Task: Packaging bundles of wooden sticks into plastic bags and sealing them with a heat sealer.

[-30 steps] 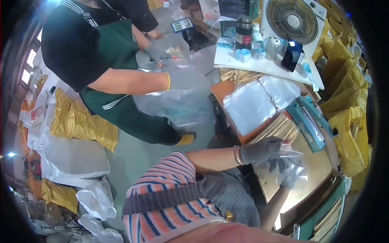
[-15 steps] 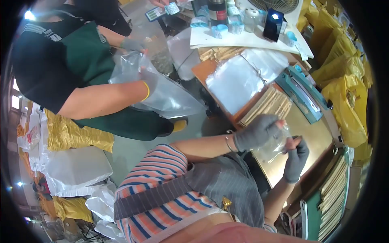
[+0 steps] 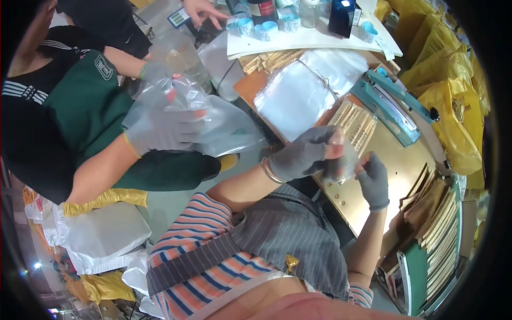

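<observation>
My left hand (image 3: 305, 156), in a grey fingerless glove, is closed on a small clear plastic bag (image 3: 348, 164). My right hand (image 3: 373, 180), gloved the same way, pinches at the bag's other side. Both hands are above the near part of the tan work table (image 3: 405, 160). What the bag contains, if anything, is blurred. Just beyond my hands lies a row of flat brown strips (image 3: 353, 127). Past it rests a tied stack of clear plastic sheets or bags (image 3: 296, 96). A teal bag sealer (image 3: 388, 109) stands to the right of them.
On the left, a co-worker in a green apron (image 3: 85, 101) handles a large clear bag (image 3: 229, 125) with gloved hands. A white board (image 3: 320, 44) with light-blue tape rolls stands at the back. Yellow sacks (image 3: 453, 112) line the right, above upright brown sheets (image 3: 437, 218).
My hands have shifted left with the small bag. The co-worker's near hand has spread open over the large bag. Another person's hand has come further in at the top.
</observation>
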A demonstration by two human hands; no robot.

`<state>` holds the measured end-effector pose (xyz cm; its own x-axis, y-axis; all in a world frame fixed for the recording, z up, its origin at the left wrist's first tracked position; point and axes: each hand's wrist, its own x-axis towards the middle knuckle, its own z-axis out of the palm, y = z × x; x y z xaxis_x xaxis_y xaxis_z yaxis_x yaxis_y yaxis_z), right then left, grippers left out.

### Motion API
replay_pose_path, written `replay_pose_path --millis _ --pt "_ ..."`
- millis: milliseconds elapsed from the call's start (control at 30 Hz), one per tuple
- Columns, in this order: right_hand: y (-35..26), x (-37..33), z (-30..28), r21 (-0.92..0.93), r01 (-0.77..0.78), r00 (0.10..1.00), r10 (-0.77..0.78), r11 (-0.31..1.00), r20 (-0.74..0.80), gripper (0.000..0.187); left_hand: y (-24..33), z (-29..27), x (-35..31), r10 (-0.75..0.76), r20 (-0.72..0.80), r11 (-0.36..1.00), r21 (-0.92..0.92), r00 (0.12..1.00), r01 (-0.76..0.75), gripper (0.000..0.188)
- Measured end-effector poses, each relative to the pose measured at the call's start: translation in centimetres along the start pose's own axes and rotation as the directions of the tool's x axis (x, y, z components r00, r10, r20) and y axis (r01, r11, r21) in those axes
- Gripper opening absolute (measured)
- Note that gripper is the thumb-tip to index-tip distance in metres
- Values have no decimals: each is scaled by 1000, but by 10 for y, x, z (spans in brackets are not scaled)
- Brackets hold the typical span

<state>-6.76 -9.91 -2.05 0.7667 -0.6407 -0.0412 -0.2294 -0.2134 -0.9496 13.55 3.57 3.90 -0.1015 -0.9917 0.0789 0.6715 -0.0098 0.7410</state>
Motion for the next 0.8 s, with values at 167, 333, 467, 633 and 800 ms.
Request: replay_pose_path --millis 167,333,467,633,800 --pt "8 20 -7 -140 23 999 -28 990 -28 50 19 -27 -6 -10 -186 989 142 982 37 45" --pt "106 -22 -153 -710 -315 764 -275 630 -583 75 3 -3 38 324 -99 808 547 941 -220 45" --pt "9 2 -184 -532 -800 580 583 278 -569 96 -83 -2 92 317 83 460 857 945 -230 36" --pt "145 -50 -215 -334 -825 511 350 457 -785 68 -203 1 176 262 -76 336 942 962 -17 47" --pt "59 -96 -224 -161 -423 661 182 892 -728 56 -258 -23 221 277 2 71 997 961 -22 55"
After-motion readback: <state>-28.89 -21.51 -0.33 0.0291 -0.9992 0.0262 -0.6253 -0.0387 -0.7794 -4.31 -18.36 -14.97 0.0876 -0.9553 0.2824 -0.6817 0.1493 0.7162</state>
